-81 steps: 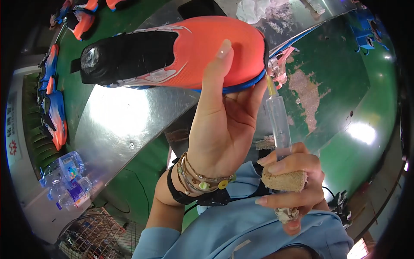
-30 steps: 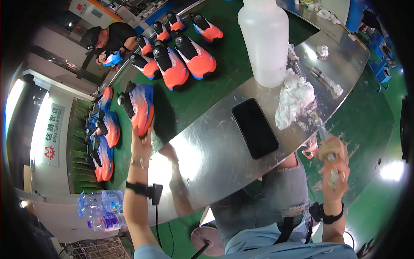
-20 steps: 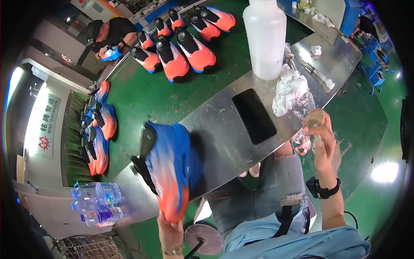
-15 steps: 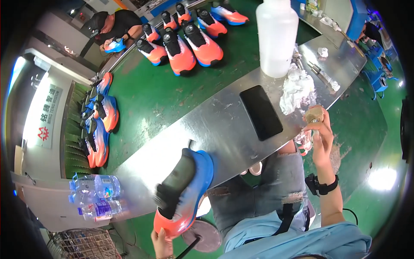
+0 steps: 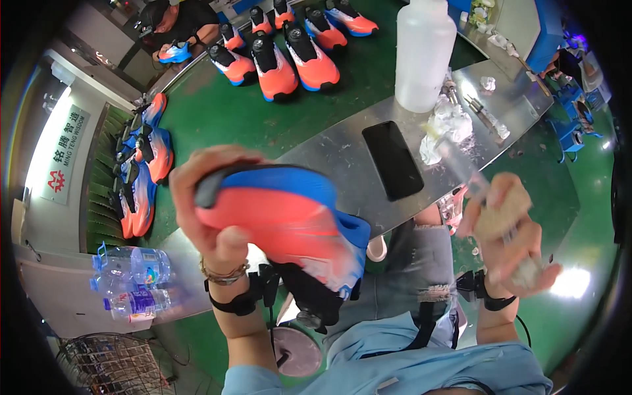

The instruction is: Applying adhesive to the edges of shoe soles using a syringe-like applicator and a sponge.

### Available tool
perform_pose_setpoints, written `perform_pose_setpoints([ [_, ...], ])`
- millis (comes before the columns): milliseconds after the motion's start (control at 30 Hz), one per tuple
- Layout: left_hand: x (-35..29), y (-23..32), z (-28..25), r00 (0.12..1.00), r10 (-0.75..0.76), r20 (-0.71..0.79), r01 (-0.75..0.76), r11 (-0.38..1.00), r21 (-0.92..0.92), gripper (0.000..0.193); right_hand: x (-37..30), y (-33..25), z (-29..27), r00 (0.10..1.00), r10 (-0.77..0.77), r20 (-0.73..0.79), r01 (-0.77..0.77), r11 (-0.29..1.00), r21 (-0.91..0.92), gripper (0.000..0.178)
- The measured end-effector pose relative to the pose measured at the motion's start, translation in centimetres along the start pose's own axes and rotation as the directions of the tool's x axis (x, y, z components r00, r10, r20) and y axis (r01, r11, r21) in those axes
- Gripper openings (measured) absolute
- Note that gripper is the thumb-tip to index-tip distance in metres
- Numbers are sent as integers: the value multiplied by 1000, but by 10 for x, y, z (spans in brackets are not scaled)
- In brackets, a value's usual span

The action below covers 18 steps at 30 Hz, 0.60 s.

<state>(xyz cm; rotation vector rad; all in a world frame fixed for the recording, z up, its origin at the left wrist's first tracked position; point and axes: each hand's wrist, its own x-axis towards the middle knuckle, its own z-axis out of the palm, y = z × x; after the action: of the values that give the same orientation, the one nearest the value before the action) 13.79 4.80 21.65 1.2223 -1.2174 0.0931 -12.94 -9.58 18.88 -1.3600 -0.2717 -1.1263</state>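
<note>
My left hand (image 5: 197, 204) grips an orange and blue sports shoe (image 5: 276, 220) around its toe, with fingers over the sole edge and thumb on the upper. The shoe is tilted on its side, its dark opening and black tongue facing down toward me. Over at the right, my right hand (image 5: 523, 253) is curled around a tan lump (image 5: 503, 214) whose kind I cannot make out. A pale, see-through streak (image 5: 464, 168) runs from that hand toward the crumpled white paper (image 5: 451, 135); motion smears it. Both hands are apart from each other.
A black phone (image 5: 393, 160) lies on the metal bench (image 5: 316, 146). Behind it stands a white plastic bottle (image 5: 424, 62), beside thin metal tools (image 5: 486, 115). Several shoes (image 5: 273, 74) stand at the back, others (image 5: 155, 155) at left. Water bottles (image 5: 141, 283) lie left. Another person (image 5: 187, 29) holds a shoe.
My left hand has come up from the front edge, lifting the shoe and turning it toe-left, sole edge upward. My right hand, with the tan lump, has moved slightly toward me and right.
</note>
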Motion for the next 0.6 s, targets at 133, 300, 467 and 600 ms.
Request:
perform_pose_setpoints([
  [133, 27, 11, 32, 945, 196, 261, -215, 976, 44, 67, 25, -17, 14, 987, 38, 153, -87, 940, 329, 55],
  [300, 32, 11, 39, 897, 308, 315, -319, 948, -20, 65, 34, -14, 22, 962, 152, 226, -247, 833, 495, 59],
  [467, 32, 10, 42, 879, 307, 364, -326, 945, -11, 77, 32, -7, 23, 968, 167, 187, -240, 830, 503, 58],
  [600, 33, 8, 43, 866, 328, 377, -358, 933, 10, 83, 29, -8, 21, 971, 157, 180, -227, 840, 492, 56],
])
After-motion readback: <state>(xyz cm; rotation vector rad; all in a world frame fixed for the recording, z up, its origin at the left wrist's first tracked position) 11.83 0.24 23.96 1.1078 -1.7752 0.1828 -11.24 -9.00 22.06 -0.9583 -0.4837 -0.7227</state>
